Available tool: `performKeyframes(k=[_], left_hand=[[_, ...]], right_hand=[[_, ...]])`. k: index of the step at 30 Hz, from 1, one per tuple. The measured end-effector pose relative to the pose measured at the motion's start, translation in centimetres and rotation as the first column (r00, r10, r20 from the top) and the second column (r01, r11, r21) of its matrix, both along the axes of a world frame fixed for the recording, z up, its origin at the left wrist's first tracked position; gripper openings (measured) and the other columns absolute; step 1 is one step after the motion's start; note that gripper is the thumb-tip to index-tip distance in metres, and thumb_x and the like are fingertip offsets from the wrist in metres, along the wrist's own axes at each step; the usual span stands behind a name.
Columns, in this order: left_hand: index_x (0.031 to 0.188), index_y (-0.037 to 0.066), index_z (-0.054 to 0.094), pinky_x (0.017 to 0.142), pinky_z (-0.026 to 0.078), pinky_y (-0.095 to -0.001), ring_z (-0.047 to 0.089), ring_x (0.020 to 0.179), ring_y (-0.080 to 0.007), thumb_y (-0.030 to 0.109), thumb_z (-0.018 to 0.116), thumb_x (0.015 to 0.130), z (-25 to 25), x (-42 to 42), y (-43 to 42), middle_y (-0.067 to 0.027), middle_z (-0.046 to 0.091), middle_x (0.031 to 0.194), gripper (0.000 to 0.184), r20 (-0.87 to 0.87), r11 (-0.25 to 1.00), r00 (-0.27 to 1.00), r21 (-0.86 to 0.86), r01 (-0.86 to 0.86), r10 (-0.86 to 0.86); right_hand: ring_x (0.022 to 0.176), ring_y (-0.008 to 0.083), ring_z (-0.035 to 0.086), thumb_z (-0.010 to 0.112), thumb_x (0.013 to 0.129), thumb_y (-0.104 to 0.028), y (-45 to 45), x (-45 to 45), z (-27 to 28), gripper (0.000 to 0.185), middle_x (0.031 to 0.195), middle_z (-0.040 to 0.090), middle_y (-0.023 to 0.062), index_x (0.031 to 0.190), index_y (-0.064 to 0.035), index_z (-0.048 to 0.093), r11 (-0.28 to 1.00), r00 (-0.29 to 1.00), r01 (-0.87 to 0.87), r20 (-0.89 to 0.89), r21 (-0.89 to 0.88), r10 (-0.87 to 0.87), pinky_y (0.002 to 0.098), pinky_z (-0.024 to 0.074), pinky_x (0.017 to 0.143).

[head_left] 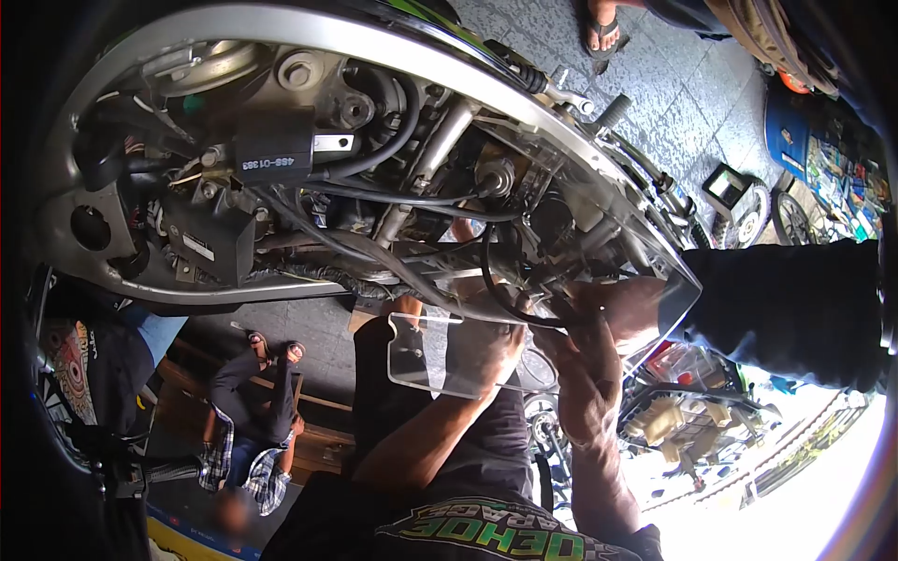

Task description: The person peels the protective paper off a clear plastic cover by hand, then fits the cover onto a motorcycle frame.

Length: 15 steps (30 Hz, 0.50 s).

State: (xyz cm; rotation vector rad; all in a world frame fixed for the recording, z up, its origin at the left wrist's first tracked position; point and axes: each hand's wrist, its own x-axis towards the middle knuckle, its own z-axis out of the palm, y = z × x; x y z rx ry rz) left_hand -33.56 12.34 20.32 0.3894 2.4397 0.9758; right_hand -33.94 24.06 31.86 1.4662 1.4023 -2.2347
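Note:
My left hand [500, 348] reaches up under the motorcycle frame [323, 42], its fingers curled beside the wiring; what they grip is hidden. Beside it, my right hand [585, 365] has its fingers bent around the lower end of a looping black cable [499, 294]. From the right, a co-worker's hand [625, 307] in a dark sleeve [776, 313] reaches to the same spot, its fingers mostly hidden. A clear plastic sheet [409, 360] with visible edges lies across the view of the hands; I cannot tell what holds it.
A black box [274, 150] and thick cables sit inside the frame. A person [248, 439] sits on a wooden bench at lower left. Another person's sandalled foot [603, 35] stands on the paving at top right. Motorcycle parts [683, 421] lie at right.

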Motion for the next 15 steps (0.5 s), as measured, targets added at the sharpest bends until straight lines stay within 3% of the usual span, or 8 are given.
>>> performKeyframes(k=[2, 4, 7, 8, 10, 11, 14, 15], left_hand=[[0.104, 0.008, 0.068, 0.075, 0.054, -0.0396, 0.067, 0.087, -0.0314, 0.011, 0.071, 0.084, -0.4, 0.1, 0.2, -0.0110, 0.070, 0.096, 0.020, -0.031, 0.998, 0.998, -0.008, -0.054, 0.054], [0.100, 0.004, 0.069, 0.076, 0.053, -0.0395, 0.067, 0.083, -0.0304, 0.013, 0.071, 0.085, 0.3, 0.0, 0.4, -0.0115, 0.070, 0.091, 0.018, 0.159, 0.988, 0.978, -0.086, -0.125, 0.138], [0.102, 0.008, 0.064, 0.070, 0.054, -0.0438, 0.066, 0.079, -0.0348, 0.026, 0.070, 0.090, -1.0, 0.6, -0.2, -0.0137, 0.066, 0.093, 0.023, 0.254, 0.981, 0.953, 0.060, -0.187, 0.166], [0.099, 0.008, 0.066, 0.071, 0.054, -0.0436, 0.066, 0.080, -0.0350, 0.024, 0.070, 0.090, -1.0, 0.1, 0.0, -0.0140, 0.067, 0.094, 0.019, 0.191, 0.990, 0.975, 0.060, -0.130, 0.116], [0.100, 0.009, 0.067, 0.073, 0.054, -0.0438, 0.066, 0.083, -0.0349, 0.023, 0.071, 0.089, -0.2, -0.1, 0.2, -0.0140, 0.069, 0.095, 0.018, 0.162, 0.991, 0.978, -0.008, -0.131, 0.131], [0.099, 0.011, 0.068, 0.073, 0.054, -0.0427, 0.067, 0.084, -0.0338, 0.022, 0.072, 0.088, -0.5, -0.3, 0.1, -0.0122, 0.070, 0.095, 0.016, 0.136, 0.991, 0.983, 0.026, -0.130, 0.126], [0.099, 0.013, 0.068, 0.073, 0.054, -0.0411, 0.067, 0.083, -0.0322, 0.021, 0.072, 0.088, -1.0, -0.1, -0.1, -0.0108, 0.069, 0.095, 0.015, 0.179, 0.984, 0.970, 0.036, -0.172, 0.163], [0.097, 0.013, 0.068, 0.070, 0.053, -0.0408, 0.067, 0.081, -0.0313, 0.021, 0.072, 0.088, -1.1, 0.0, 0.2, -0.0101, 0.069, 0.092, 0.012, 0.220, 0.972, 0.952, 0.051, -0.229, 0.213]], right_hand=[[0.132, 0.0279, 0.048, 0.048, 0.098, -0.005, 0.4, 0.8, -1.0, 0.060, 0.145, 0.045, 0.0200, 0.153, 0.0042, 0.024, 1.000, 0.999, -0.022, -0.036, -0.007, 0.022, 0.0403, 0.0374, 0.112], [0.131, 0.0279, 0.049, 0.048, 0.097, -0.003, 0.5, 1.5, -1.1, 0.060, 0.145, 0.046, 0.0198, 0.153, 0.0036, 0.025, 1.000, 0.998, -0.029, -0.056, -0.001, 0.029, 0.0398, 0.0383, 0.112], [0.125, 0.0250, 0.054, 0.046, 0.093, 0.001, 0.1, 1.8, -1.2, 0.061, 0.143, 0.048, 0.0193, 0.152, 0.0005, 0.029, 1.000, 0.999, 0.004, 0.041, 0.023, -0.005, 0.0362, 0.0417, 0.107], [0.122, 0.0237, 0.057, 0.044, 0.094, 0.002, 0.4, 1.8, -1.4, 0.062, 0.143, 0.049, 0.0199, 0.154, -0.0005, 0.027, 0.991, 0.994, -0.107, 0.031, 0.076, 0.105, 0.0338, 0.0440, 0.102], [0.118, 0.0228, 0.058, 0.043, 0.095, 0.002, 0.0, 1.1, -0.9, 0.063, 0.144, 0.049, 0.0210, 0.155, -0.0004, 0.024, 0.998, 0.997, -0.029, 0.077, 0.062, 0.024, 0.0317, 0.0455, 0.098], [0.130, 0.0322, 0.052, 0.054, 0.096, -0.004, 0.5, 1.2, -0.7, 0.070, 0.150, 0.040, 0.0255, 0.155, 0.0016, 0.018, 0.997, 0.992, -0.067, 0.106, 0.028, 0.064, 0.0402, 0.0432, 0.107], [0.126, 0.0313, 0.054, 0.057, 0.094, -0.003, 0.3, 0.4, -0.7, 0.072, 0.148, 0.042, 0.0262, 0.155, 0.0003, 0.020, 0.997, 0.992, -0.054, 0.118, 0.049, 0.048, 0.0404, 0.0439, 0.107], [0.125, 0.0306, 0.055, 0.059, 0.093, -0.002, 0.0, 0.1, -0.6, 0.074, 0.147, 0.043, 0.0261, 0.156, -0.0008, 0.020, 0.999, 0.992, 0.048, 0.113, 0.011, -0.049, 0.0410, 0.0454, 0.106]])
